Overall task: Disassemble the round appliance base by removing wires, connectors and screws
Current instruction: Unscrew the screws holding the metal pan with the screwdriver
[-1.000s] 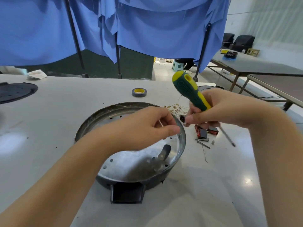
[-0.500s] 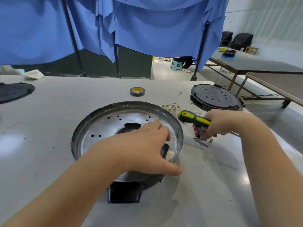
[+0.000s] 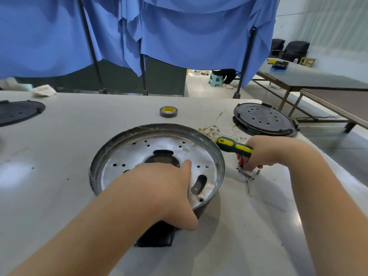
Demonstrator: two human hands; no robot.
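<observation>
A: Starting with the big items. Grey worktable (image 3: 59,146) carries everything; the round appliance base (image 3: 157,136) sits a little right of centre, open side up, with its black tab pointing back at the person. It lies well in from every table edge.

B: Noted. Other large parts?

A: One black perforated disc (image 3: 262,120) at the far right, near the table's right edge, and a second dark disc (image 3: 18,112) at the far left. Both stand well apart from the base, presumably set aside out of the way.

B: Hands?

A: Left hand (image 3: 159,188) lies on the base, fingers reaching onto the metal plate, thumb hooked over the near rim. I judge it is steadying the base so it won't spin or slide. The grip looks loose, more a press than a clamp.

B: Right?

A: Right hand (image 3: 266,154) is wrapped around the green and yellow screwdriver (image 3: 233,145), handle pointing left toward the base rim. Its fingertips are down at the table beside the loose screws (image 3: 248,174), probably dropping one off or sorting them. A red and black part sits under the hand, mostly hidden.

B: Small items?

A: Bundle of removed wires (image 3: 215,130) between the base and the right disc; tape roll (image 3: 168,111) beyond the base.

B: Room to move?

A: Plenty of bare table to the left and front. The right side is crowded: wires, screws and disc all close by, so a sweep there could scatter screws toward the edge.
</observation>
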